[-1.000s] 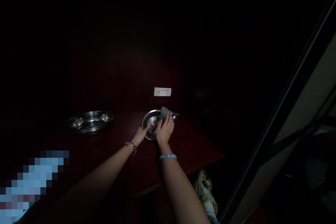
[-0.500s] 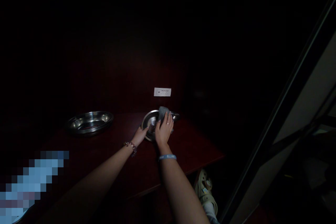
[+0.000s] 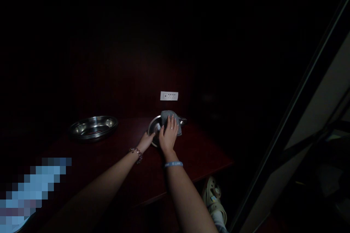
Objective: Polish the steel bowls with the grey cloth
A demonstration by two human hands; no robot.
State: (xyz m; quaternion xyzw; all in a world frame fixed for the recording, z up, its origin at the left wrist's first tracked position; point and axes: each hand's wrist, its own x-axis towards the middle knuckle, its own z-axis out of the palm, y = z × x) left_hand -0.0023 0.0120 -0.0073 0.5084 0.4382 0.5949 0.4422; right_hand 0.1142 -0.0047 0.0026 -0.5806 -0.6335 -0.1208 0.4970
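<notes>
left hand (image 3: pixel 145 141): closed on the near-left rim of a steel bowl (image 3: pixel 156 125), thumb inside. right hand (image 3: pixel 168 134): apart from the left, fingers extended over a grey cloth (image 3: pixel 165 115) that covers the bowl's right part; whether it also grips the cloth cannot be told. steel bowl: on the dark red table (image 3: pixel 202 153), near its back. hazards, as judged: a hard push at right could twist the bowl from its one-sided hold; the cloth could bunch or snag on the rim; a slide to the right could knock the shiny metal piece (image 3: pixel 183 120) just beside it. farther off: steel basin (image 3: pixel 94 127), left, well apart; white socket plate (image 3: pixel 168 96) on the wall behind. dim light could hide missed spots.
</notes>
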